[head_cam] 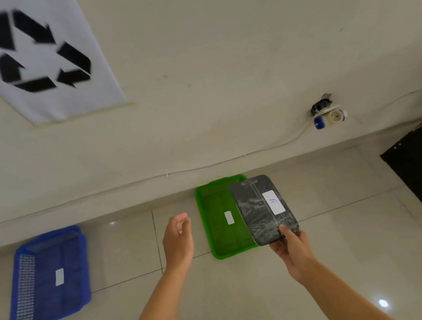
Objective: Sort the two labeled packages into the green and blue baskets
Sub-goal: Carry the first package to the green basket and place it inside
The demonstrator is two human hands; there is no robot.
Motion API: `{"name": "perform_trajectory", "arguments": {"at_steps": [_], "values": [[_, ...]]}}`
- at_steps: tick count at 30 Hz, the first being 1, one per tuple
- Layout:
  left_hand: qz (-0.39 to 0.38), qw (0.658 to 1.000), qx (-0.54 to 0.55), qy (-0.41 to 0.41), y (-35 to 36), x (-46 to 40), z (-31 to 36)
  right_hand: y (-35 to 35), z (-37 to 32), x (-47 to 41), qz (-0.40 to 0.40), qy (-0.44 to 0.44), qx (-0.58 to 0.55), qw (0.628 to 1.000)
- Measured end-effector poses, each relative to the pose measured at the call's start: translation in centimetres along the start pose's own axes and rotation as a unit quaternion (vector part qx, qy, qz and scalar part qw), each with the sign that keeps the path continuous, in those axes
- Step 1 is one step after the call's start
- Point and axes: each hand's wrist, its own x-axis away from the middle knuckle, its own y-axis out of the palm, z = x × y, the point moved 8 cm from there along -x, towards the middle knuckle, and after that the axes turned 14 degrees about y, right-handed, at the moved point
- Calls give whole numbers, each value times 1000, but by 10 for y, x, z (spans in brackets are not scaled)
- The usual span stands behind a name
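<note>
One dark package [265,208], labelled "A", hangs over the green basket's [215,215] right edge, pinched at its near end by the right hand [293,251]. The left hand [177,239], loosely spread, holds nothing. Next, probably: lower and release. The blue basket [47,279] sits far left on the floor.

A pale tiled floor [256,293] is carrying everything. A blue basket [47,279] is lying on it, well out past the left hand [177,240], with a white label inside. A green basket [221,218] is sitting between the two hands, close under the wall, holding what looks like a small white label, too blurred to read.
</note>
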Motion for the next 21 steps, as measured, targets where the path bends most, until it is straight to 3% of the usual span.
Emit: {"name": "perform_trajectory", "arguments": {"at_steps": [13, 21], "values": [[-2, 998, -48, 45, 162, -121, -238, 7, 44, -306, -26, -33, 59, 997], [-5, 983, -148, 108, 216, -170, -318, 38, 41, -428, -30, -70, 151, 986]]}}
